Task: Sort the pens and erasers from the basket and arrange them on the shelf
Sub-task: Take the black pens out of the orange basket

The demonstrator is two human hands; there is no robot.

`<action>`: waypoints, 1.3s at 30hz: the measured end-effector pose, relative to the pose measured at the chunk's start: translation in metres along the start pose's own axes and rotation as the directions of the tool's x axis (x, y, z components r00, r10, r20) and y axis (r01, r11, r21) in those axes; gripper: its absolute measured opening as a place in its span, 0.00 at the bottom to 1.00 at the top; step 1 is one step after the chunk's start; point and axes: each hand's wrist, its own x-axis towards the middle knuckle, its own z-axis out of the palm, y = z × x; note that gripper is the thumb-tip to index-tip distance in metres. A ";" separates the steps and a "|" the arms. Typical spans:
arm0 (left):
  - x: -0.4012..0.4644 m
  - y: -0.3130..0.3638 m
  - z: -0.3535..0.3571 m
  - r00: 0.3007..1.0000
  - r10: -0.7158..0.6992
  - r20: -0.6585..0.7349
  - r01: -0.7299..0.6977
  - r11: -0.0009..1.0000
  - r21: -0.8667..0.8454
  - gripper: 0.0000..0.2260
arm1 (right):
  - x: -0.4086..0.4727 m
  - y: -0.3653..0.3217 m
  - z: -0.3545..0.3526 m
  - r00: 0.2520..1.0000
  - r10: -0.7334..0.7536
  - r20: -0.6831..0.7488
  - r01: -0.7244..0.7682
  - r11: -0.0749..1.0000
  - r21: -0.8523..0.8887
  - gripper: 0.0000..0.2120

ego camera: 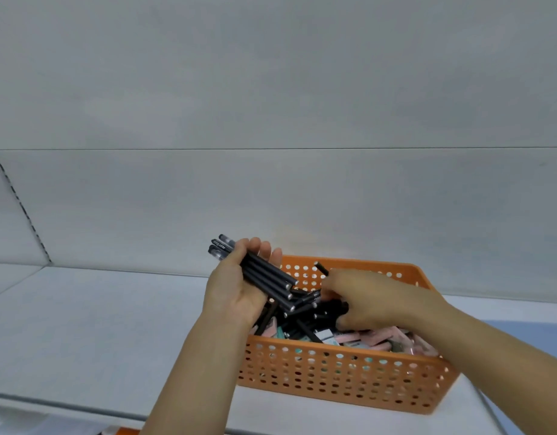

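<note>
An orange perforated basket (339, 368) stands on the white shelf (92, 321). Inside lie loose black pens (305, 323) and pink and teal erasers (377, 339). My left hand (236, 293) holds a bundle of several black pens (266, 274) above the basket's left end, their capped ends sticking out past my fingers to the upper left. My right hand (361, 299) reaches down into the basket, and its fingers pinch a black pen (321, 269) whose end points up toward the far rim. Blur hides the fingertips.
The shelf's white back panel (270, 199) rises behind the basket. A slotted upright (23, 208) runs down the left side. The shelf's front edge (82, 406) lies near the bottom, with an orange thing (126, 431) showing below it.
</note>
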 end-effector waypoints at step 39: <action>-0.008 -0.050 0.023 0.978 -0.141 0.154 0.130 0.988 0.079 0.19 | -0.030 -0.026 -0.005 0.589 0.607 -0.533 0.550 0.182 0.815 0.06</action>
